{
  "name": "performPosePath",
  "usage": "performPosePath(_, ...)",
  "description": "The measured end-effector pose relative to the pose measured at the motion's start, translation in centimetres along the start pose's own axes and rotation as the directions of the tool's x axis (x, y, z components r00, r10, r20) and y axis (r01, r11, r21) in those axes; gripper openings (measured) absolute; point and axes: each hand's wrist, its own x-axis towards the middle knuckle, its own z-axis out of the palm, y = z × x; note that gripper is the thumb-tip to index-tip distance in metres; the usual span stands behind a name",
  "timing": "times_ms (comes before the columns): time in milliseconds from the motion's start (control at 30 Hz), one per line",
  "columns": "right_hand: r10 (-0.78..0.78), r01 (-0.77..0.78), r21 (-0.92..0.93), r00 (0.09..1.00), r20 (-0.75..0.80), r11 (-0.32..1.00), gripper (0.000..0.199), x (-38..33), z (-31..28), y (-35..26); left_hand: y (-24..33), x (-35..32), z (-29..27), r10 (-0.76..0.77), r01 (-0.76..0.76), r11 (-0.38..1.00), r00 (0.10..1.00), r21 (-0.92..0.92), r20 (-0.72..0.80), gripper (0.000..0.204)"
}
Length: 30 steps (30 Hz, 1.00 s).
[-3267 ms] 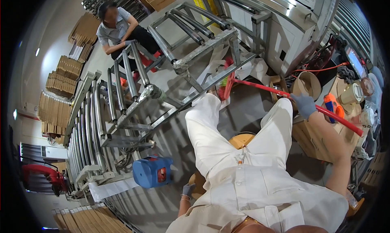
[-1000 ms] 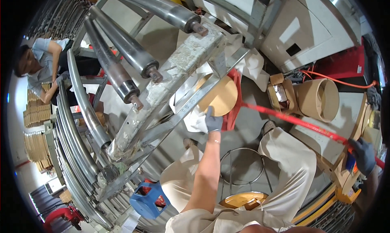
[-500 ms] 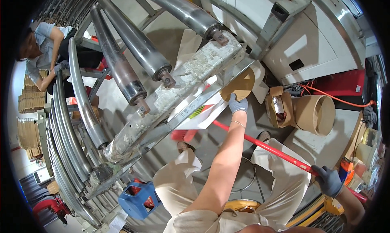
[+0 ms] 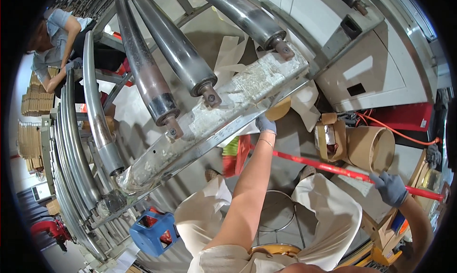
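Note:
My right hand [image 4: 390,189], in a grey glove, is closed around the red pole [image 4: 328,167] of a broom. The pole slants left and down to the floor, behind my left forearm. Its red and green broom head [image 4: 234,155] is under the metal beam. My left hand [image 4: 265,124], also gloved, reaches beneath the beam, fingers closed at the edge of a tan disc [image 4: 280,110]. The beam hides part of the disc, and the fingertips show poorly. Beside that hand lies a white sheet [image 4: 245,129], mostly covered.
Long steel rollers [image 4: 176,44] rest across the white-crusted beam [image 4: 238,89] ahead. A brown carton [image 4: 331,136] and cardboard drum [image 4: 371,146] stand right. Nearer are a blue stool [image 4: 153,232] and a round wire frame [image 4: 278,211]. Another person [image 4: 62,39] works at far left.
My left hand has shifted left, and less of the tan disc shows. My right hand has risen with the pole, now less steep. More of the broom head's green shows.

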Motion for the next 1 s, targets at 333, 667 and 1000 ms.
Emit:
performPosePath(333,-0.016,0.018,-0.011,0.986,0.167,1.000,0.034,-3.7,-6.5,0.1,8.8,-3.4,5.7,-0.242,0.246,0.869,0.968,0.429,-0.064,0.025)
performPosePath(667,-0.170,0.186,-0.192,0.980,0.100,0.964,0.036,-2.2,-3.5,3.4,7.2,-2.9,6.3,-0.020,-0.214,0.563,0.962,0.798,0.272,0.027)
performPosePath(1000,-0.055,0.042,-0.167,0.996,-0.071,0.985,0.041,4.7,-0.4,7.6,6.2,-3.7,8.4,-0.079,-0.558,0.236,0.805,0.796,0.588,0.030)
